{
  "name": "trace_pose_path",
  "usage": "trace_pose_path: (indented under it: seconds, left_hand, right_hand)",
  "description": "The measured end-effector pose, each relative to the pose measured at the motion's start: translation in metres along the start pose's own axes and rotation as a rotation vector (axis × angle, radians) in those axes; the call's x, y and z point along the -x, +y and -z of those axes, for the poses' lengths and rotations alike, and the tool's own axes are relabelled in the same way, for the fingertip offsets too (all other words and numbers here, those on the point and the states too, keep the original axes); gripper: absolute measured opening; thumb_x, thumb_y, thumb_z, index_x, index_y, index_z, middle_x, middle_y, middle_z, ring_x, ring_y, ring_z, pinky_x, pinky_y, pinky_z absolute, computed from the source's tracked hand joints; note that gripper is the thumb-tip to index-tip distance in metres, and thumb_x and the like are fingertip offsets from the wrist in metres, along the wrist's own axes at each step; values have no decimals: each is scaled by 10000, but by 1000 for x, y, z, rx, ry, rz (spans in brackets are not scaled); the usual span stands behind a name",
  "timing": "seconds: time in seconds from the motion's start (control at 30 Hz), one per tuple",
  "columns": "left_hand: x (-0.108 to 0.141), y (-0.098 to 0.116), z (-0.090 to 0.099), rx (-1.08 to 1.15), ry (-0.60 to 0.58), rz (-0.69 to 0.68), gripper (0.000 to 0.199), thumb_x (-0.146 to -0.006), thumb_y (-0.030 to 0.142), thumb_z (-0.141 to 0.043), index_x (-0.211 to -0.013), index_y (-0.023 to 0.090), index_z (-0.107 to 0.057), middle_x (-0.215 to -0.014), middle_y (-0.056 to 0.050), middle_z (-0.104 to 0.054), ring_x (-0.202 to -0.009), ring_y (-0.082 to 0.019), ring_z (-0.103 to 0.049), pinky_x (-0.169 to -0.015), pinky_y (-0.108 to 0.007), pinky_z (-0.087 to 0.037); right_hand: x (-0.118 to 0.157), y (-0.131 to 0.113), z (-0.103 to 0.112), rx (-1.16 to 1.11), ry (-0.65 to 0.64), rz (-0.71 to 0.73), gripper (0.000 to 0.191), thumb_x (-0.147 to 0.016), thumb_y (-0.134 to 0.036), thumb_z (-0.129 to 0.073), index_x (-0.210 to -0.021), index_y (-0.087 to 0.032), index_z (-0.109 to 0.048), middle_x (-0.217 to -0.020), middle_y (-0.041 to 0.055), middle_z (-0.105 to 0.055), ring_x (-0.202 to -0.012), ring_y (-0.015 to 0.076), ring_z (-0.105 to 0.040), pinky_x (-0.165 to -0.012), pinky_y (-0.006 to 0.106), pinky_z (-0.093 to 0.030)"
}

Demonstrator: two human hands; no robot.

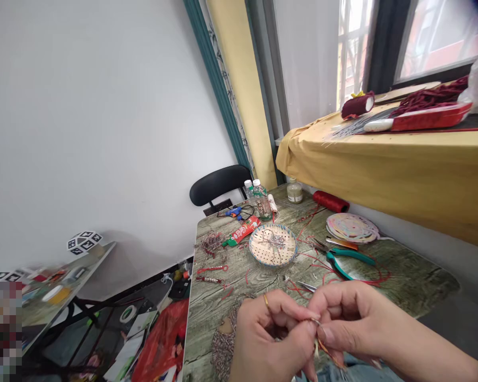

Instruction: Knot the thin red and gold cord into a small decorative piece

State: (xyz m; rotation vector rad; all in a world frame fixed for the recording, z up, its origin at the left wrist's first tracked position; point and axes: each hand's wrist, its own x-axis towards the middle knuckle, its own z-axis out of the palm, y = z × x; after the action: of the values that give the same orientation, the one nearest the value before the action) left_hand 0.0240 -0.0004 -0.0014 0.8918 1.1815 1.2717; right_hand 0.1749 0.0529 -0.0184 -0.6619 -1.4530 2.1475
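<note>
Near the bottom of the head view, my left hand (276, 337), with a gold ring on one finger, pinches a thin pale cord (315, 321). My right hand (352, 321) meets it fingertip to fingertip and grips the same cord. Pale and orange strands hang below the fingertips, partly hidden by the fingers. Beyond the hands, a round woven tray (256, 249) holds tangled thin strands. Teal-handled pliers (342, 261) lie to its right, among loose red threads. A speckled yarn bundle (223, 347) is partly covered by my left hand.
Bottles (262, 201), a red-green tube (242, 231), blue-handled scissors (234, 213), a red thread spool (330, 201) and a stack of round pastel pieces (352, 228) are on the wooden table (231, 281). A cloth-covered ledge (382, 164) overhangs the right. Behind stands a black chair (221, 184).
</note>
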Motion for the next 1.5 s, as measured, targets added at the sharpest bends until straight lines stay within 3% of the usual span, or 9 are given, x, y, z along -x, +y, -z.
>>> trace_pose_path:
  seconds: [0.23,0.43,0.63,0.73,0.93,1.1,1.2,1.3,1.5]
  left_hand:
    - [-8,-14,8,100,-190,-9,162,-599,232,-764,-592,172,-614,-332,81,-476,-245,-28,-341,-290,-131,-287]
    - [-1,2,12,38,-110,28,112,-610,204,-747,-612,164,-643,-355,80,-503,-264,-25,-379,-324,-126,-297]
    - [-3,2,12,32,-76,19,61,-595,182,-708,-595,163,-650,-329,82,-497,-255,-24,-351,-316,-139,-269]
    - [0,7,7,-25,28,42,40,-591,163,-685,-590,158,-646,-352,78,-516,-284,-22,-388,-352,-141,-296]
    - [9,21,4,-91,83,103,43,-567,188,-650,-561,164,-614,-342,81,-499,-279,-26,-403,-355,-146,-248]
    - [11,26,5,-118,75,128,42,-558,171,-662,-551,171,-620,-339,85,-497,-285,-31,-420,-370,-153,-263]
    - [12,27,3,-143,63,129,36,-565,165,-663,-554,171,-630,-347,78,-514,-290,-30,-421,-374,-155,-265]
    - [13,29,1,-171,82,122,29,-561,153,-648,-542,169,-633,-343,84,-501,-302,-28,-434,-378,-147,-265]
    - [14,27,5,-143,98,96,26,-546,152,-672,-543,163,-649,-395,53,-580,-303,-40,-459,-359,-155,-302]
  right_hand:
    - [-4,-1,-13,377,124,15,219,-695,-287,-641,-624,-227,-443,-486,-62,-494,-421,73,-414,-393,168,-259]
    - [-10,8,13,1105,668,300,139,-770,-273,-465,-714,-210,-575,-666,53,-609,-577,201,-542,-515,288,-321]
    - [-3,1,14,504,222,145,398,-796,-168,-482,-1180,-227,-571,-584,-82,-516,-490,110,-512,-495,210,-403]
    - [-3,-1,-5,243,33,80,184,-812,-239,-595,-992,-205,-609,-597,-87,-499,-479,74,-436,-460,177,-343]
    - [-12,15,16,1256,332,129,212,-731,-5,-536,-744,-193,-634,-676,-9,-656,-626,154,-614,-583,238,-422]
    - [-9,21,66,1418,503,-21,177,-697,-22,-596,-824,-88,-701,-896,235,-705,-785,399,-698,-651,443,-488]
    - [3,8,54,1254,286,14,380,-736,-102,-621,-1094,-200,-704,-901,69,-727,-790,246,-702,-702,329,-520]
    - [10,-11,22,498,-142,-77,529,-810,-133,-544,-1329,-231,-573,-671,-42,-646,-575,121,-619,-562,206,-478]
    - [5,-23,-4,104,-188,-92,413,-939,-531,-538,-865,-142,-656,-705,18,-637,-587,100,-558,-574,207,-453]
